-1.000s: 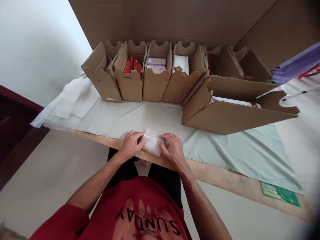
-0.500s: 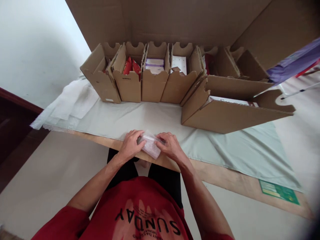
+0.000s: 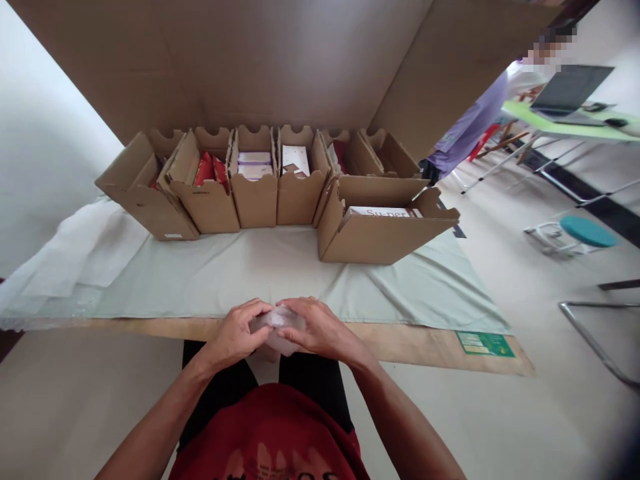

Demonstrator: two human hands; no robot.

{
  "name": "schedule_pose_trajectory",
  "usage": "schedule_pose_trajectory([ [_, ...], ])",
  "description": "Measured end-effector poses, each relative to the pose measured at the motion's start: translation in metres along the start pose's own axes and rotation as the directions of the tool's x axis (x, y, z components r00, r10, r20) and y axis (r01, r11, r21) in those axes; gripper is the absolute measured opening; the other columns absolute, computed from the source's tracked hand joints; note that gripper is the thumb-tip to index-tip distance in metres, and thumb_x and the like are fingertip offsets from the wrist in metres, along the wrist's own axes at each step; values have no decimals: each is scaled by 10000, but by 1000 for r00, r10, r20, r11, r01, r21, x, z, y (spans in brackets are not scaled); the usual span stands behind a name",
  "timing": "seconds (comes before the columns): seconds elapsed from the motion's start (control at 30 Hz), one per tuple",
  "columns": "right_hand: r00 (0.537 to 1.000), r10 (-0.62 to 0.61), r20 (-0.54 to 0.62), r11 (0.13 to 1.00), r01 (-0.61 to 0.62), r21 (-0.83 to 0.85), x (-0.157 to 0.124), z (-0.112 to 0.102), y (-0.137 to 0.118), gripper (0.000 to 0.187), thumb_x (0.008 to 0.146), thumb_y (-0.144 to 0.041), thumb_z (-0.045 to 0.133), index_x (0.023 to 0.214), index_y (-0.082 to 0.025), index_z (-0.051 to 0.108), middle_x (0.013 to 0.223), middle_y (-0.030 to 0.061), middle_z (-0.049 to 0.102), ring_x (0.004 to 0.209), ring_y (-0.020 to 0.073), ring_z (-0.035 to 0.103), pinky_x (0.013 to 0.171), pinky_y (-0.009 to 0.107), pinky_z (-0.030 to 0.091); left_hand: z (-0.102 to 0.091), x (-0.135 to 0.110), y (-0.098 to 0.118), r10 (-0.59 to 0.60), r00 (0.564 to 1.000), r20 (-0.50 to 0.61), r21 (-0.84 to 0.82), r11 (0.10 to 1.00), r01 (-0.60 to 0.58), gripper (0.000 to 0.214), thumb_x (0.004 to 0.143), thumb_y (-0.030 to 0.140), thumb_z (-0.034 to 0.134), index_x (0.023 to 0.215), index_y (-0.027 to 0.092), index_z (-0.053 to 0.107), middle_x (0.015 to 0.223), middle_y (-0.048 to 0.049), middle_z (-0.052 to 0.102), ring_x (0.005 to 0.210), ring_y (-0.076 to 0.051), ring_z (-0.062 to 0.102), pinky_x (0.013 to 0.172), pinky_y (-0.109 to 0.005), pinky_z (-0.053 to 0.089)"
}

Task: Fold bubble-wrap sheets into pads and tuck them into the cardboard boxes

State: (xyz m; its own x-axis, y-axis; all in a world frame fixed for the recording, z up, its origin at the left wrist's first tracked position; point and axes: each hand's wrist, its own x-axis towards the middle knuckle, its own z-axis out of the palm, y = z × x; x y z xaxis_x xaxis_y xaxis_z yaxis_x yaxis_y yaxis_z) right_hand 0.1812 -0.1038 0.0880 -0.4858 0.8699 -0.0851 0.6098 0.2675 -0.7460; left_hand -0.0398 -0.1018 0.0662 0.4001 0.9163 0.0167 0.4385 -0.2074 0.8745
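Note:
A small bundle of bubble wrap [image 3: 278,331] is held between both hands at the near edge of the table. My left hand [image 3: 235,333] grips its left side with curled fingers. My right hand [image 3: 314,327] covers its top and right side, fingers bent over it. What the wrap encloses is hidden. Both hands hover over the wooden table edge [image 3: 400,337], just in front of the pale cloth [image 3: 225,277].
A row of open cardboard bins [image 3: 253,180] with packets stands at the back, with a larger open box [image 3: 380,230] to the right. Folded white sheets [image 3: 70,250] lie at left. A green sticker [image 3: 484,343], a stool [image 3: 585,232] and a person in purple [image 3: 465,130] are at right.
The view has tilted up and rightward, showing the room at right. Both hands have closed tighter round the bubble wrap bundle, which now looks smaller and is drawn nearer the table edge.

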Motion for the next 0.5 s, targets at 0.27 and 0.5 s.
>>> schedule_pose_trajectory([
  [0.27, 971, 54, -235, 997, -40, 65, -12, -14, -2, 160, 909, -268, 632, 1051, -205, 668, 898, 23, 726, 741, 162, 614, 698, 277, 428, 7, 13, 19, -141, 989, 50, -286, 947, 150, 408, 811, 304, 648, 1196, 167, 643, 1054, -66, 729, 938, -203, 679, 843, -306, 542],
  [0.5, 983, -25, -179, 988, -2, -151, -30, -26, 5, 205, 906, -314, 682, 1088, -220, 665, 991, 44, 740, 912, 226, 648, 886, 376, 459, 28, 25, 34, 7, 987, 159, -89, 996, 7, 283, 800, 115, 530, 1017, 195, 693, 906, 2, 709, 834, -152, 634, 768, -248, 489],
])
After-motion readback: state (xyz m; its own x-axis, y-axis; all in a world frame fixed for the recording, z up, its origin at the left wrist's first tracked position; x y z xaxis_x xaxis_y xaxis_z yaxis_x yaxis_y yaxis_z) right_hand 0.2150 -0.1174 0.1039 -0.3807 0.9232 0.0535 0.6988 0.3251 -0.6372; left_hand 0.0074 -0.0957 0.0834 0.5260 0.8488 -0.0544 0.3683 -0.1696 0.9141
